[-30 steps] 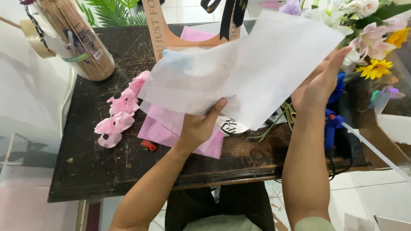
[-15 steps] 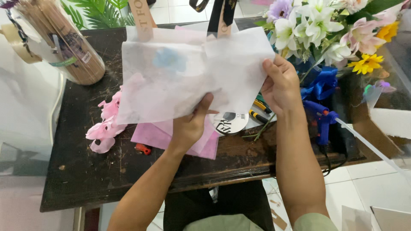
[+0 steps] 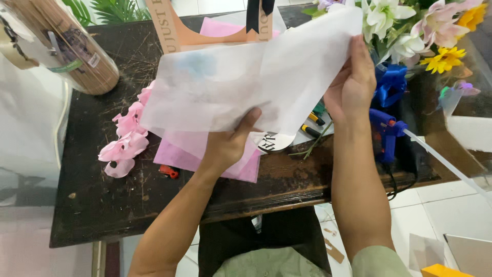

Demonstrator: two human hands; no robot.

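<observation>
Two hands hold one sheet of thin white tissue paper [image 3: 256,82] up over a dark scratched table [image 3: 102,205].

Far left: a clear cylinder [image 3: 66,46] of tan sticks, lying tilted at the table's corner, a small pale label on its side. Beside it, pink fabric flowers [image 3: 125,141] in a row, and a small red object [image 3: 168,171] near the front edge.

Left hand [image 3: 228,146]: closed on the sheet's lower edge, thumb on top, fingers hidden behind. Under the sheet lies a pink sheet [image 3: 205,154], flat on the table.

Centre back: a tan cardboard sign [image 3: 174,31] with printed letters, a black ribbon [image 3: 259,13] hanging across it. A round white sticker with black lettering [image 3: 271,141] peeks out below the tissue.

Right hand [image 3: 351,84]: pinching the sheet's right edge, fingers up along it.

Judgement: tissue this thin tears and creases easily; a light, even pull from both edges, no bunching, should serve best.

Right: blue glue gun [image 3: 384,136], blue bow [image 3: 392,84], a bunch of white, pink and yellow flowers [image 3: 420,31].
</observation>
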